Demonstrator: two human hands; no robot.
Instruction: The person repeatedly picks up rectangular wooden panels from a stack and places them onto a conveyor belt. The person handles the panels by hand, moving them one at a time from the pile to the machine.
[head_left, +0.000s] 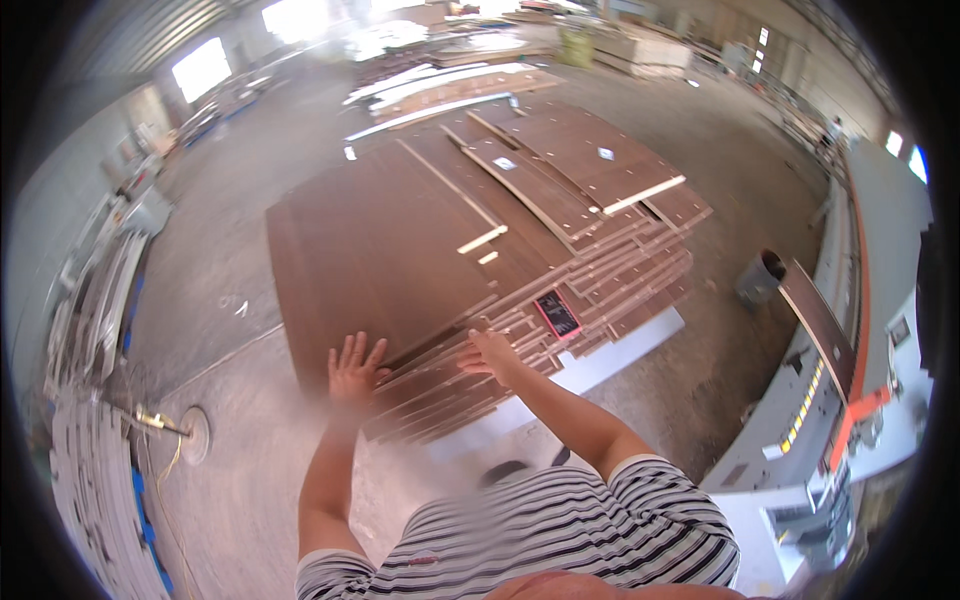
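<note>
Hands (355, 368) (488, 352) on brown panel stack (420, 240) | phone (557, 314) beside | machine (830, 390) right

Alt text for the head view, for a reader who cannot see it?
A person's left hand and right hand rest open on the near edge of a stack of brown boards in a workshop, with a long grey machine to the right.

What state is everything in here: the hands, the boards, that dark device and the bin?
Left hand: open, fingers spread, flat on the board stack.
Right hand: open, resting on a board edge.
Brown boards: stacked flat, unevenly.
Dark handheld device: lying on the stack.
Grey bin: upright, open-topped.
</note>
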